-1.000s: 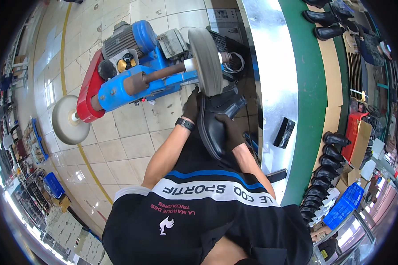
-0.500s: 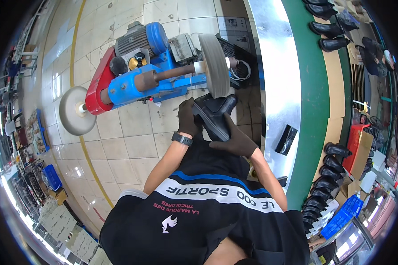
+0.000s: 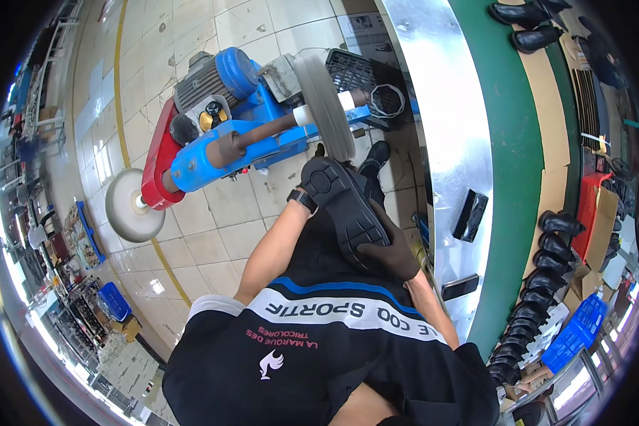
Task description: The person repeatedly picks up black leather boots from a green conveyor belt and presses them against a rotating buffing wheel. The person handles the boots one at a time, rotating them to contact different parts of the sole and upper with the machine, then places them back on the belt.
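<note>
A black boot (image 3: 342, 209) is held with its treaded sole turned up, heel toward the far left, toe toward my right hand. My right hand (image 3: 397, 250), in a dark brown glove, grips the toe end, thumb across the sole. My left hand (image 3: 320, 150) is mostly hidden behind the heel end; only a little dark glove shows above my watch (image 3: 303, 200), and it appears to hold the boot from beneath. Just beyond the boot is the grey buffing wheel (image 3: 324, 106) on the shaft of a blue machine (image 3: 209, 153). Whether boot and wheel touch I cannot tell.
A pale round wheel (image 3: 135, 205) sits on the machine's left end, beside a red belt guard (image 3: 159, 156). To the right runs a metal-edged green bench (image 3: 511, 170) with a black block (image 3: 470, 215), a phone (image 3: 460, 287) and several black boots (image 3: 532, 312). A black crate (image 3: 351, 71) stands behind the wheel.
The boot has been turned over, so its sole now faces up instead of its upper. My right hand has shifted to the toe end, and the left has gone behind the boot. The view has shifted slightly.
</note>
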Demonstrator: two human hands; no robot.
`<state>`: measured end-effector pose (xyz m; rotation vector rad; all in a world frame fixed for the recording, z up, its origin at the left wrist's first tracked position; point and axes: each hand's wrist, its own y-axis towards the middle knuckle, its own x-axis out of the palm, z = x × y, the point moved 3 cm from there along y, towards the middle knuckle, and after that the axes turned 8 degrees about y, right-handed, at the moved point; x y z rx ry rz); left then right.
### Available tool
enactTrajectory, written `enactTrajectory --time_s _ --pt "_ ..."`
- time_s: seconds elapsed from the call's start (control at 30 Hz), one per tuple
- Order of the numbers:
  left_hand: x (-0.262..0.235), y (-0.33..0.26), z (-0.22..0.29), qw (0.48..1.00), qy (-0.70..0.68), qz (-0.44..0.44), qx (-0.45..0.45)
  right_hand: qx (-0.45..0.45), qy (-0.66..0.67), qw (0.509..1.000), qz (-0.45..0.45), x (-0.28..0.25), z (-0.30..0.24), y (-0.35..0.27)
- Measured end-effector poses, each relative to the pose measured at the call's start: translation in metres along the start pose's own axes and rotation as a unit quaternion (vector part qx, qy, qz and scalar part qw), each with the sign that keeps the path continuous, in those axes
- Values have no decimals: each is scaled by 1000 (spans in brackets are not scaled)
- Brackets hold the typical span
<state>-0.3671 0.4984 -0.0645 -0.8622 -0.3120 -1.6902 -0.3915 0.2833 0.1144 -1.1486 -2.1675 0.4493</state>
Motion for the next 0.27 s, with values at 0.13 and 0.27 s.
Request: enactTrajectory --time_s 0.13,0.27 --pt "-30 14 -19 994 80 59 -41 2 80 996 31 1 -2 -7" --pt "-41 23 -7 836 530 94 -103 50 192 979 48 -4 3 -11"
